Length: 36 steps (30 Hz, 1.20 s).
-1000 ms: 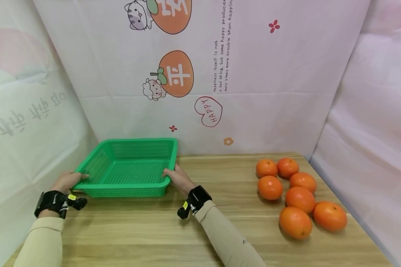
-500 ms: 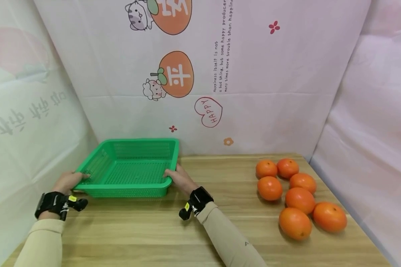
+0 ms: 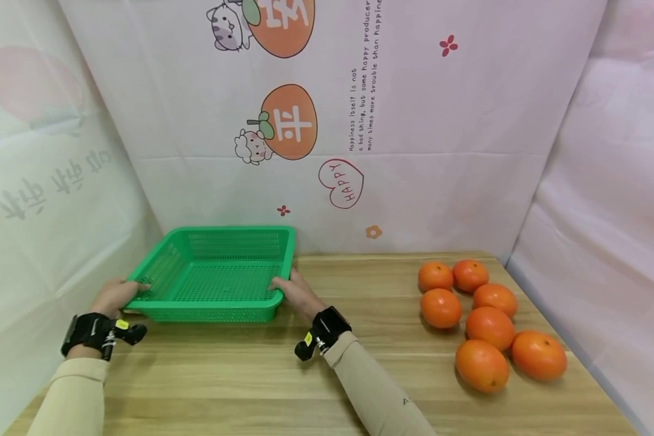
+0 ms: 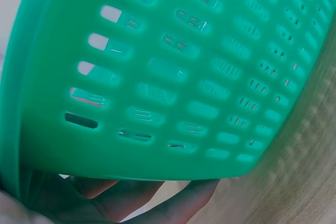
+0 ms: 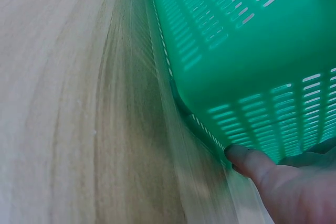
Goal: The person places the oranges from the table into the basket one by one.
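Note:
A green plastic basket [image 3: 229,281] with slotted walls stands at the back left of the wooden table, nothing in it. My left hand [image 3: 111,297] grips its left side near the front corner, thumb over the rim. On the opposite side, my right hand [image 3: 298,293] holds the right rim, its thumb also over the edge. The left wrist view shows fingers [image 4: 157,203] behind the basket's wall [image 4: 121,145], partly hidden by it. Seen from the right wrist, fingertips lie against the slotted side [image 5: 252,51], low and close over the tabletop [image 5: 105,103].
Several orange round fruits [image 3: 489,328], like persimmons or tangerines, lie in a loose group on the right of the table [image 3: 223,375]. White printed cloth [image 3: 414,121] hangs behind the table, and cloth also covers both sides.
The basket has shifted slightly to the right, with both hands moving along on its rim. Their grip looks the same, and the orange fruits have stayed in place.

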Each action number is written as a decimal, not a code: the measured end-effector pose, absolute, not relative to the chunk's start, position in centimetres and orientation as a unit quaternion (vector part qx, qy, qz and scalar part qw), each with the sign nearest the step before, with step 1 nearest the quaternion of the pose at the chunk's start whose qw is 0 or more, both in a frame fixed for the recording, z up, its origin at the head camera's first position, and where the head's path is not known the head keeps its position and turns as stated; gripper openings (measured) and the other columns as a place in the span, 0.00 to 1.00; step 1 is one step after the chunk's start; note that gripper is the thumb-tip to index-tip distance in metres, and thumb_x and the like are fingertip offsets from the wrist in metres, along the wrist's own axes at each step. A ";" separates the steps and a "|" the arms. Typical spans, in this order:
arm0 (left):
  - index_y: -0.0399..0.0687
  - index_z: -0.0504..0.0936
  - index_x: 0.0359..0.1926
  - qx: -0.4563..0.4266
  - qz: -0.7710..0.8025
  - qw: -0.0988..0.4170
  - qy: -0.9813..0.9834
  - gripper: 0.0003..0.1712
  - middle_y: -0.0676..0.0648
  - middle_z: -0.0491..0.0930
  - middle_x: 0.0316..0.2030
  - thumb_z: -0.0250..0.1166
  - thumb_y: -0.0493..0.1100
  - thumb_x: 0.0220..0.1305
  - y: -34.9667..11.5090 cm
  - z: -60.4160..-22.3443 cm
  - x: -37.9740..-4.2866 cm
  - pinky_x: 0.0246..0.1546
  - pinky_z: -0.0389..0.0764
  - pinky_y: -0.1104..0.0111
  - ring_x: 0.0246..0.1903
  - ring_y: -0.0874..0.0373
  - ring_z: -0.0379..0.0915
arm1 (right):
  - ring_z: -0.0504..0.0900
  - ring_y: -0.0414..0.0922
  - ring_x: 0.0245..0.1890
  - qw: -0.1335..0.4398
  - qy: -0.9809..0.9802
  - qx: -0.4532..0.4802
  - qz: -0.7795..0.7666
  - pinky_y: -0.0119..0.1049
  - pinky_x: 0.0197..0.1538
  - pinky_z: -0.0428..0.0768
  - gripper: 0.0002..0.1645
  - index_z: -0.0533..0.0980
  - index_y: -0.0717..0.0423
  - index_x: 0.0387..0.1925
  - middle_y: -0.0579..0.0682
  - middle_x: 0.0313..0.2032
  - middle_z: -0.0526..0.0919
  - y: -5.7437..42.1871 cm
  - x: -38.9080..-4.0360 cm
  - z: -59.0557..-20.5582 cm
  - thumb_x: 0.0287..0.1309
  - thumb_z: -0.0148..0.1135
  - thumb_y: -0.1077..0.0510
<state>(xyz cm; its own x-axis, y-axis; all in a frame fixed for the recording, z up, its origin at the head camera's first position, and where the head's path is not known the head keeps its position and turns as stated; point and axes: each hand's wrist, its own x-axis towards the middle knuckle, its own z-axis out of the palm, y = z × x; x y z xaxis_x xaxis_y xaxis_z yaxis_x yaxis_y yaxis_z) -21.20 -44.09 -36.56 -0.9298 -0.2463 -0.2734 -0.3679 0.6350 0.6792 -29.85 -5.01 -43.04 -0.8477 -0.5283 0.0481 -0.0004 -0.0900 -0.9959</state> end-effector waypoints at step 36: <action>0.16 0.47 0.77 -0.177 0.435 0.047 0.882 0.45 0.21 0.64 0.62 0.48 0.51 0.80 -41.5 -37.4 -21.6 0.44 0.78 0.63 0.52 0.38 0.69 | 0.74 0.65 0.71 0.199 0.658 -0.209 -0.696 0.56 0.72 0.75 0.48 0.54 0.52 0.81 0.68 0.74 0.70 -2.0 -30.3 -43.3 0.61 0.57 0.58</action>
<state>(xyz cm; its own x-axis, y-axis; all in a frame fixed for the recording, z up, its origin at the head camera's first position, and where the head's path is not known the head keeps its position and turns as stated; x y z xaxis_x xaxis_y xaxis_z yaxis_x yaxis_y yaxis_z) -21.62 -41.48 -37.44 -0.9332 -0.2710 -0.2361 -0.3523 0.5588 0.7508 -30.25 -1.97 -43.25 -0.8334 -0.5520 0.0278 0.0030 -0.0548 -0.9985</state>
